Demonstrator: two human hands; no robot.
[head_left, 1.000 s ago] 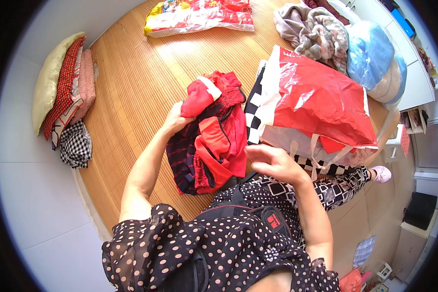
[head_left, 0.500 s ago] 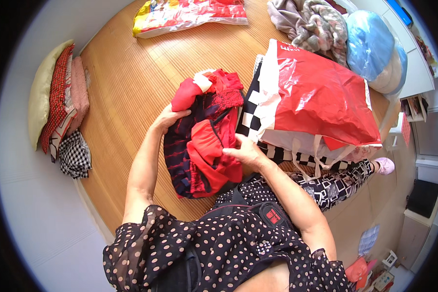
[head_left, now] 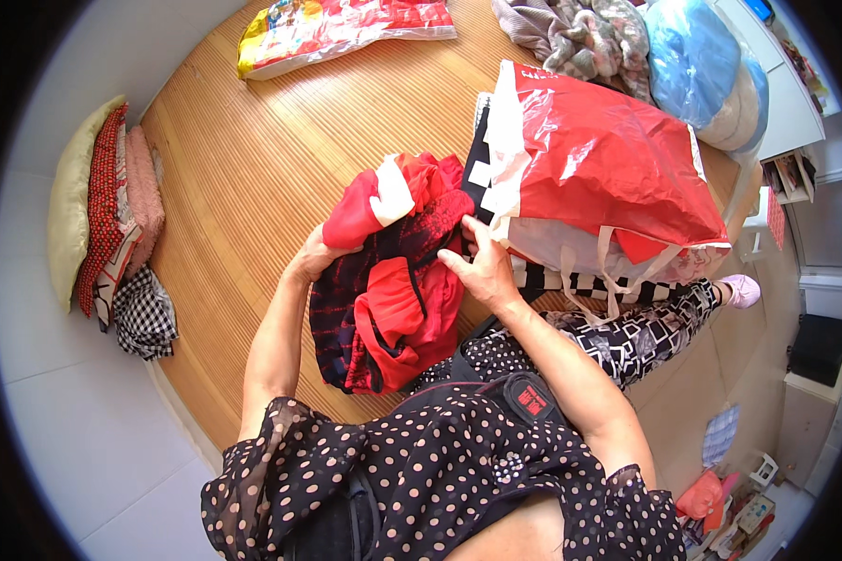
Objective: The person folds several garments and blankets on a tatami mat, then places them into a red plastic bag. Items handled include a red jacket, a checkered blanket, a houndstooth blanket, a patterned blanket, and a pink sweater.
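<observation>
In front of me on the wooden mat lies a bundle of folded red and dark navy clothes (head_left: 384, 299), with a white patch near its top. My left hand (head_left: 316, 256) grips the bundle's left edge, its fingers partly covered by the red cloth. At the opposite edge, my right hand (head_left: 488, 273) has thumb and fingers apart, touching the cloth lightly. Just beyond that hand stands a big red and white plastic bag (head_left: 608, 159) with pale handles, resting on black-and-white checked fabric (head_left: 480, 174).
Cushions (head_left: 94, 206) and a checked cloth (head_left: 145, 313) lean along the left wall. At the far side lies a red and yellow plastic package (head_left: 346, 33). Grey patterned cloth (head_left: 589, 42) and a blue wrapped bundle (head_left: 697, 65) sit at the far right.
My right hand has moved up along the bundle's right edge, its thumb leaving the red fold in the middle. My left hand keeps its hold; the view has shifted slightly.
</observation>
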